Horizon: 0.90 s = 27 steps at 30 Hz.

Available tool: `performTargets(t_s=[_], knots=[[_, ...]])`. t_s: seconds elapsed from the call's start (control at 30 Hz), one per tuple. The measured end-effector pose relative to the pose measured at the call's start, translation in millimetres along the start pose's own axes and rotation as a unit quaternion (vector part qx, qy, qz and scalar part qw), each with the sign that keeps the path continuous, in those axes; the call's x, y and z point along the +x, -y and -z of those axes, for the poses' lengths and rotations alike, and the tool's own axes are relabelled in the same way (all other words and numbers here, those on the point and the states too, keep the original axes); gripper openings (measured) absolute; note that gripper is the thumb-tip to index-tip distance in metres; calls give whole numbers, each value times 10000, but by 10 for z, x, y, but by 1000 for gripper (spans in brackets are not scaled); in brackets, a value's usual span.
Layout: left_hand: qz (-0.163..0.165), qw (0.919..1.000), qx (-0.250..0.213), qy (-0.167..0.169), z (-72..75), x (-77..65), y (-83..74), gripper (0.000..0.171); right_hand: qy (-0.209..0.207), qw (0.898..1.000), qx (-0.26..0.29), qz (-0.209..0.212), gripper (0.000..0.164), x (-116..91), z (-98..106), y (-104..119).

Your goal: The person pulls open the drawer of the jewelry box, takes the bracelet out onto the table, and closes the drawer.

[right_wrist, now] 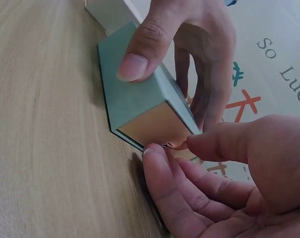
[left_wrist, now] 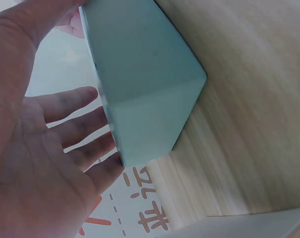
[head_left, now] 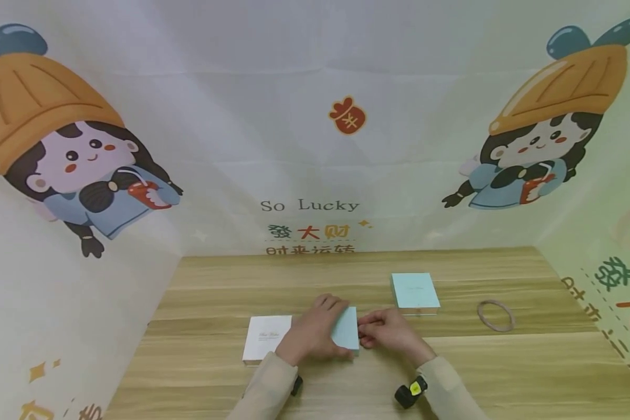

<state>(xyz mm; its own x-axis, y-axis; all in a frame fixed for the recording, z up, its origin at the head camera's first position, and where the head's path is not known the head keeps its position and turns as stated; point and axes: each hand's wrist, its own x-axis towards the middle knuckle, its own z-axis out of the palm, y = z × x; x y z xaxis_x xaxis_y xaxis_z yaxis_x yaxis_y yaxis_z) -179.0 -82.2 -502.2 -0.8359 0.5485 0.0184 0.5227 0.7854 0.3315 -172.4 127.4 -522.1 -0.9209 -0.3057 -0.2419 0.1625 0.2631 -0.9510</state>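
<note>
Head view: teal box [head_left: 348, 328] lies on the desk [head_left: 215, 291], right of the white box [head_left: 266, 335], gripped by the left hand [head_left: 317, 329], thumb near, fingers far. Right hand [head_left: 391, 332], angled inward, apparently pinches a tab [right_wrist: 176, 145] at its right end. Step judged: opening; next calls for a straight rightward pull.

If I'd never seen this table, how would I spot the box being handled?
On the wooden table, look between the white box and the farther mint box. There the left hand grips a mint box, with the right hand at its peach side. Only this one has both hands on it.
</note>
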Motion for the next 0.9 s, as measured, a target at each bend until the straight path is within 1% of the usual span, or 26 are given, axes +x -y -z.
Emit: performTargets(t_s=[0.17, 0.4, 0.53, 0.73, 0.9], knots=[[57, 9999, 56, 150, 19, 10, -12, 101, -127, 9999, -81, 34, 20, 19, -36, -15], [119, 9997, 50, 212, 28, 38, -29, 98, -457, 9986, -275, 49, 13, 27, -76, -32], [165, 9996, 101, 204, 16, 39, -21, 97, -671, 9963, -520, 109, 9, 24, -127, -18], [206, 9996, 131, 127, -4, 18, -23, 96, -997, 9898, -987, 238, 5, 5, -193, -15], [194, 9997, 70, 142, -8, 10, -30, 96, -1138, 9878, -1017, 315, 5, -10, -203, -31]])
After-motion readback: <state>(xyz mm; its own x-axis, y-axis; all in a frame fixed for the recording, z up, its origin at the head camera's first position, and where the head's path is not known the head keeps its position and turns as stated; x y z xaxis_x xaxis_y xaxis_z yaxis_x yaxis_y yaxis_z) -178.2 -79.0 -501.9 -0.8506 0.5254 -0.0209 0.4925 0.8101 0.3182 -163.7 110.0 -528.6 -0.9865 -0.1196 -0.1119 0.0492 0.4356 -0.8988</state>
